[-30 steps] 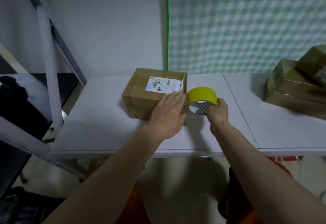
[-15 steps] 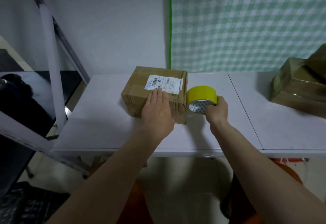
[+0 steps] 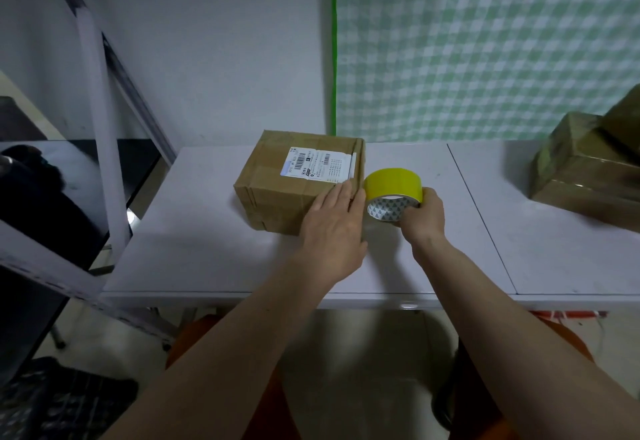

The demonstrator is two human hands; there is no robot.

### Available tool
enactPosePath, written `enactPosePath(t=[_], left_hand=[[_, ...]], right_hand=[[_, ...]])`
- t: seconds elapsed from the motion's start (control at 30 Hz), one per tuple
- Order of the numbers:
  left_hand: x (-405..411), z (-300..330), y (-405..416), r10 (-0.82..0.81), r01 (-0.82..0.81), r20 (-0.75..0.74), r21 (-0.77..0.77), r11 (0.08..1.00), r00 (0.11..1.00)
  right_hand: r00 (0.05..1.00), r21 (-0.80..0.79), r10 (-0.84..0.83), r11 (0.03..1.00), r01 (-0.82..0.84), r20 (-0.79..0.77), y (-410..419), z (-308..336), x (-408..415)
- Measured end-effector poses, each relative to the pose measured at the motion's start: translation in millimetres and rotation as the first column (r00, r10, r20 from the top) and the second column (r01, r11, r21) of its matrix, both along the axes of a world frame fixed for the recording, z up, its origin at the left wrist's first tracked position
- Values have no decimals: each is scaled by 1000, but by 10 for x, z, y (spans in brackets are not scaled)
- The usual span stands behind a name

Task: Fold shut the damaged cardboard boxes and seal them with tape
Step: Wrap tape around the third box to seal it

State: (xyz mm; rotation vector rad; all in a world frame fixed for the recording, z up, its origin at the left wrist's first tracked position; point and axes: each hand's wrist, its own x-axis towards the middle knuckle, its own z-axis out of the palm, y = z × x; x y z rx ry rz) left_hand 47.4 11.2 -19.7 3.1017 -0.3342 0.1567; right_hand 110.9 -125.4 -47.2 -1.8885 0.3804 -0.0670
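Behind the flat left hand (image 3: 334,223), the box (image 3: 298,180) corner hides; right hand's (image 3: 424,219) grip holds tape (image 3: 393,185).

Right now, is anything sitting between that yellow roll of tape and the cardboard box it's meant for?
Nothing visible. The right hand holds the yellow tape roll right beside the cardboard box, at its right edge. The left hand lies flat on the box's near right corner, next to the roll, not between them.
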Motion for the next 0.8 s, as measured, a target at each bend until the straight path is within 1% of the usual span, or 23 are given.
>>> enactPosePath(t=[0.13,0.37,0.63,0.73,0.8], left_hand=[[-9,39,-38,79,-79,-57,-3,997,995],[-36,109,87,269,-261,-91,95,961,959],[-15,126,37,274,-254,-133,151,955,952],[16,114,-9,261,-248,-114,113,962,959],[41,69,-53,209,-204,-94,64,977,973]], right_hand=[[999,6,32,999,-31,-13,-17,1,-4],[999,63,35,997,-33,-33,-3,-12,-6],[999,133,41,990,-37,-27,-2,-21,-21],[999,147,41,988,-37,-26,-6,-18,-21],[999,144,38,989,-34,-28,-8,-31,-15]])
